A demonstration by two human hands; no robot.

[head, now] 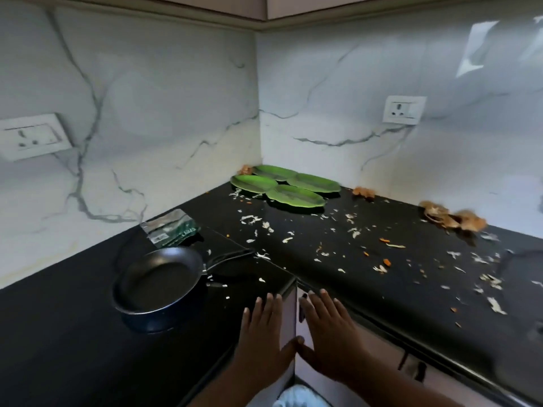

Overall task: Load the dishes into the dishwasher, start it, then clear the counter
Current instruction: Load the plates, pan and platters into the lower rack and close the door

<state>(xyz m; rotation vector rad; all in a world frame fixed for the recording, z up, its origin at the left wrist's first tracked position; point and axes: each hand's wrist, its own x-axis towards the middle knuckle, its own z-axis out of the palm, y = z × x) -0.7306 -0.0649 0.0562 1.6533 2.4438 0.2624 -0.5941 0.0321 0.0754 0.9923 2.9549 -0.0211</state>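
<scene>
The left hand (264,333) and the right hand (329,333) are held out flat at 6 o'clock, side by side. Their fingers are straight and apart, and the thumbs almost touch. They hold nothing. They float above the inner corner of the black table (73,348).

At 9 o'clock from the hands sits a dark frying pan (155,280), close by. Its handle (232,257) points to the right. Just behind the pan lies a shiny green packet (170,227). At 12 o'clock, far back in the corner, four green leaf-shaped plates (282,186) lie together, some edges lapping over. White and orange food scraps (352,233) are spread all over the table between 12 and 3 o'clock. Brown peels (452,217) lie by the wall.

I think the plates could slip if grabbed all at once, as they overlap and sit a long reach away. A sleeve or arm going over could drag scraps onto the floor. The pan handle could get bumped too.

No dishwasher shows here. The cupboards below the table are mostly hidden. The words on the packet are too blurry to read.
</scene>
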